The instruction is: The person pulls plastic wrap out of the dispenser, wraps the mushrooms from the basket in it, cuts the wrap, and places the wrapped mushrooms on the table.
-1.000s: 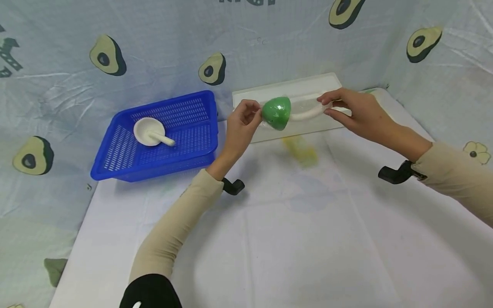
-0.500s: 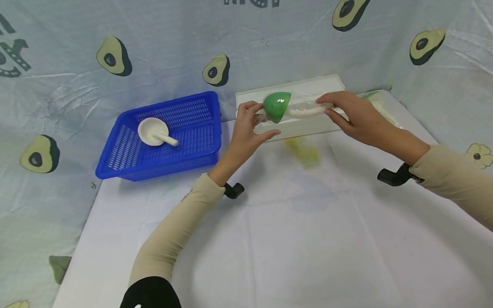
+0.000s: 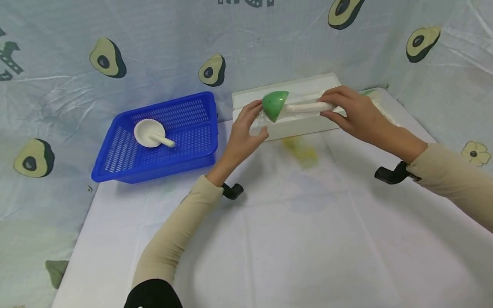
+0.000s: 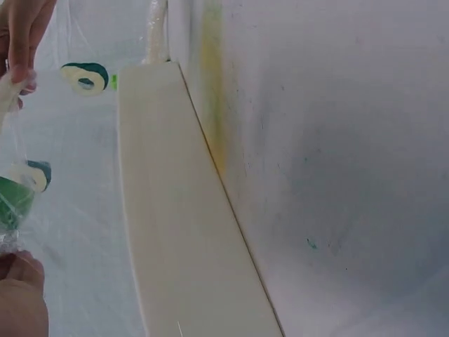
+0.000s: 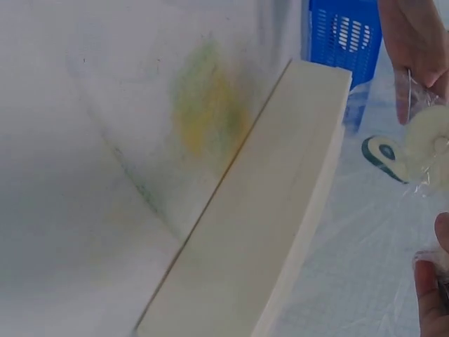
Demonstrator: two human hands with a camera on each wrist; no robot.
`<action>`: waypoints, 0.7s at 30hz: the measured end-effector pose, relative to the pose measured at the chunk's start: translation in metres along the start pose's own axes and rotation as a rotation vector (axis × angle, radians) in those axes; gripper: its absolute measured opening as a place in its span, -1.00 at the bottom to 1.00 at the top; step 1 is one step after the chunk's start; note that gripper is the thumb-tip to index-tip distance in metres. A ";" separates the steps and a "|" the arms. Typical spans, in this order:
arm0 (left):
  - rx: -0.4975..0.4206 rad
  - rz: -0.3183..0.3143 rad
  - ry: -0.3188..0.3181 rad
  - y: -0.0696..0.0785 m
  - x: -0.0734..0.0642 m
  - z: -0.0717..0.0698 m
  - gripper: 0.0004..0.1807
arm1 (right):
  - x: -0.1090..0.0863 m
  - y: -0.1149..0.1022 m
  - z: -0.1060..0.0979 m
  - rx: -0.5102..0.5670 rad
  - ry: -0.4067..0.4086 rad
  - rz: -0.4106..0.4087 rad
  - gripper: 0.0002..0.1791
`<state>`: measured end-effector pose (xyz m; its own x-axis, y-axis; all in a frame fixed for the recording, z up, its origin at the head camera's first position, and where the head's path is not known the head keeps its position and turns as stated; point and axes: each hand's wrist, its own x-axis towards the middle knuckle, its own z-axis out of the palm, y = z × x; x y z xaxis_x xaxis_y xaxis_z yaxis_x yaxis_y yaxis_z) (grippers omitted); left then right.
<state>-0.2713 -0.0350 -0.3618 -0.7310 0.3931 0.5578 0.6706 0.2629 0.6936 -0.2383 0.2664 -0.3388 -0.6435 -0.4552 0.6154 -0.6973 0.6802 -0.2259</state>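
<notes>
In the head view, a ladle with a green bowl and a cream handle is wrapped in clear plastic, held above a white box. My right hand pinches the end of its handle. My left hand is at the bowl end, its fingertips at the bowl's left edge and its thumb spread away. The left wrist view shows the green bowl between both hands, with crinkled plastic at my left fingertips. From the right wrist, the bowl's cream inside is visible.
A blue perforated basket stands to the left, with a cream ladle in it. The long white box lies against the back sheet. Behind my right hand is a plastic-wrapped thing, mostly hidden. White cloth covers the table.
My left thumb has come away from the fingers, where it pinched at the bowl's tip. The ladle has turned slightly, and its handle now looks straighter. My right hand keeps its hold.
</notes>
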 end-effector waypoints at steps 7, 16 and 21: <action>-0.195 0.040 0.094 -0.015 0.001 -0.008 -0.67 | 0.005 0.003 0.001 0.011 -0.041 0.014 -0.65; -0.299 0.084 0.109 -0.027 0.002 -0.014 -0.83 | 0.003 0.004 0.006 0.009 -0.100 0.040 -0.64; -0.300 0.107 0.097 -0.031 0.001 -0.005 -0.69 | 0.002 0.005 0.008 0.020 -0.123 0.080 -0.59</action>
<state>-0.2935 -0.0469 -0.3798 -0.6764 0.3152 0.6657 0.6881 -0.0521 0.7238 -0.2456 0.2643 -0.3447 -0.7302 -0.4674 0.4983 -0.6474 0.7064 -0.2861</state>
